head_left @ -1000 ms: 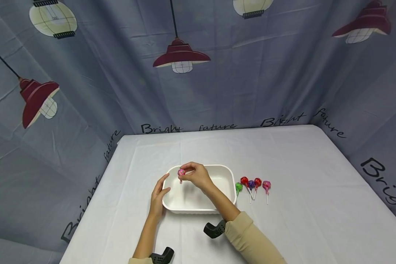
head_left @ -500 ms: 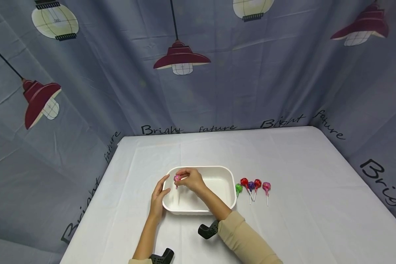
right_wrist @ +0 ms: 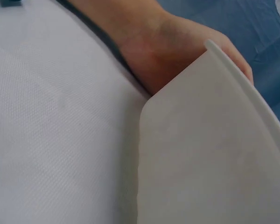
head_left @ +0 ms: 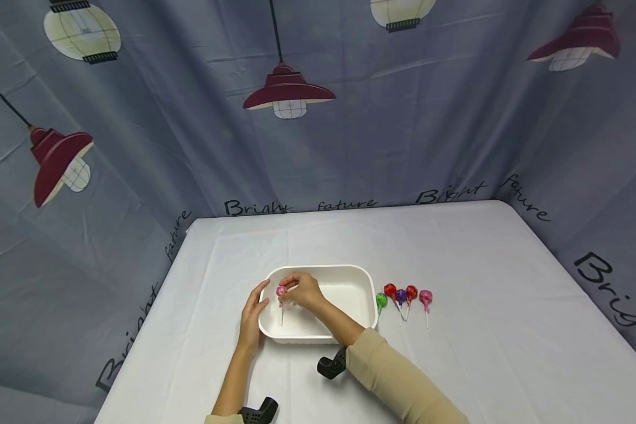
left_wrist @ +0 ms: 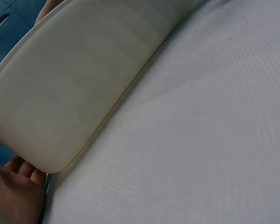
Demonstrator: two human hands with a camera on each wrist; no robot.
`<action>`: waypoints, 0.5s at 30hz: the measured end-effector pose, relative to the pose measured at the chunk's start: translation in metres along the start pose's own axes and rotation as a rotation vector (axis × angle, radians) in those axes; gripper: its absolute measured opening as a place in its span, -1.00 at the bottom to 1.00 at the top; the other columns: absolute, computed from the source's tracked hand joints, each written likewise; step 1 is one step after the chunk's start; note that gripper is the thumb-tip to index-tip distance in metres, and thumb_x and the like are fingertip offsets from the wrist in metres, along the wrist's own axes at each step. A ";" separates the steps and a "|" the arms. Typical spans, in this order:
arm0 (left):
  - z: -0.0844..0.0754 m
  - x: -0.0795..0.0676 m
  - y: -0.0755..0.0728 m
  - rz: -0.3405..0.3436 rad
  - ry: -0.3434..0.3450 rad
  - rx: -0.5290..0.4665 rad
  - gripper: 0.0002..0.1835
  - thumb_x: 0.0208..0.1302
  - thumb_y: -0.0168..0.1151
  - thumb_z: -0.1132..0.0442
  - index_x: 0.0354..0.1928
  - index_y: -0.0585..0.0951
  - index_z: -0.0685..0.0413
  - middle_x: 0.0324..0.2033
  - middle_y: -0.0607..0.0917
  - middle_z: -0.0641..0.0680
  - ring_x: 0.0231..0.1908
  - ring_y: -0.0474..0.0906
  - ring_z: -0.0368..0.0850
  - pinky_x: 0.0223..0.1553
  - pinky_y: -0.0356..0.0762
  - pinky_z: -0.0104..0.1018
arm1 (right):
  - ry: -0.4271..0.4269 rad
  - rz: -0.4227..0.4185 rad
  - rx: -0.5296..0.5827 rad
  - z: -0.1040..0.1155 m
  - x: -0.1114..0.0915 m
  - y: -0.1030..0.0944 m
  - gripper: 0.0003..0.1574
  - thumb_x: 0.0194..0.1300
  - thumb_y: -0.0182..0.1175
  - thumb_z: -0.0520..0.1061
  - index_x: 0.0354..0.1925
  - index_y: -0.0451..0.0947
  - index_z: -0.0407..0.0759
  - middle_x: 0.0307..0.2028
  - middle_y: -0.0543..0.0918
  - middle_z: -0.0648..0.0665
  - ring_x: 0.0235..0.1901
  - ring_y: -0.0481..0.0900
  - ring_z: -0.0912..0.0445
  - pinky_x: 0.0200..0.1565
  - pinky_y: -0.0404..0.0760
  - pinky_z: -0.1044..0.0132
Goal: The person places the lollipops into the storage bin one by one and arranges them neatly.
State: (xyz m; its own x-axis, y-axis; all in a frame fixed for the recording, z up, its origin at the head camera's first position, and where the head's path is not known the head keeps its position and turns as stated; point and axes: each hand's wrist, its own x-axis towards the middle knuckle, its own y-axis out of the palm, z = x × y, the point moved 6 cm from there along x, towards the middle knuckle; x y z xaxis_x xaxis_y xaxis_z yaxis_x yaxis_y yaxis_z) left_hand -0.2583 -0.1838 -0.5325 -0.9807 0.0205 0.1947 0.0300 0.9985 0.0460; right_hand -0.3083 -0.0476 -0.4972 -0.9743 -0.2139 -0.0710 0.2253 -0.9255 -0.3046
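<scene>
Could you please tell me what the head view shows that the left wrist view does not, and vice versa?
Only the head view shows the pink lollipop pinched in the right hand, and the green, two red, purple and second pink lollipops on the table.

Only the left wrist view shows the broad outer side wall close up.

Both show the white tray, left hand, white tablecloth and curtain.

Smooth plastic tray (head_left: 344,300), matt woven tablecloth (head_left: 509,306)
</scene>
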 end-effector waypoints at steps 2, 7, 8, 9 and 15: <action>-0.001 0.000 0.000 -0.004 0.000 0.002 -0.55 0.36 -0.14 0.24 0.29 0.32 0.01 0.38 0.06 0.18 0.38 -0.17 -0.02 0.34 -0.11 -0.08 | -0.004 0.000 -0.030 -0.001 0.001 0.001 -0.62 -0.16 0.42 -0.37 -0.26 0.62 -0.30 -0.40 0.66 -0.15 -0.55 0.46 0.23 -0.57 0.45 0.48; -0.006 -0.001 0.002 0.004 -0.049 -0.031 -0.55 0.38 -0.16 0.25 0.30 0.31 -0.02 0.39 0.05 0.08 0.37 -0.14 -0.17 0.34 -0.10 -0.16 | -0.022 0.009 -0.077 -0.002 0.003 0.003 -0.64 -0.16 0.43 -0.35 -0.28 0.62 -0.29 -0.42 0.66 -0.13 -0.49 0.49 0.21 -0.44 0.45 0.45; -0.008 -0.001 0.002 0.008 -0.054 -0.037 -0.55 0.39 -0.17 0.27 0.30 0.30 -0.01 0.39 0.05 0.08 0.37 -0.14 -0.17 0.34 -0.10 -0.16 | -0.024 0.011 -0.083 -0.003 0.003 0.003 -0.64 -0.16 0.43 -0.35 -0.28 0.62 -0.28 -0.42 0.66 -0.12 -0.48 0.50 0.20 -0.41 0.46 0.45; -0.009 -0.002 0.002 0.011 -0.060 -0.035 -0.55 0.39 -0.18 0.29 0.31 0.29 0.02 0.39 0.05 0.09 0.37 -0.15 -0.15 0.34 -0.10 -0.15 | -0.024 0.015 -0.088 -0.003 0.003 0.004 -0.65 -0.16 0.43 -0.35 -0.29 0.62 -0.28 -0.43 0.66 -0.12 -0.46 0.51 0.19 -0.39 0.46 0.43; -0.025 -0.005 0.007 0.023 -0.068 -0.037 -0.54 0.39 -0.21 0.35 0.32 0.24 0.18 0.39 0.02 0.17 0.38 -0.19 -0.05 0.35 -0.18 -0.11 | -0.039 0.029 -0.132 -0.005 0.003 0.006 -0.67 -0.15 0.44 -0.33 -0.31 0.62 -0.26 -0.45 0.66 -0.09 -0.46 0.53 0.19 -0.36 0.47 0.42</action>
State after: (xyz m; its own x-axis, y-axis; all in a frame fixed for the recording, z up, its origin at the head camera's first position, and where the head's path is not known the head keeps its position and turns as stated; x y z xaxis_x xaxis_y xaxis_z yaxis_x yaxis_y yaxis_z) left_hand -0.2480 -0.1783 -0.5091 -0.9905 0.0482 0.1292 0.0586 0.9952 0.0784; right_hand -0.3099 -0.0526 -0.5046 -0.9660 -0.2545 -0.0450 0.2491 -0.8702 -0.4251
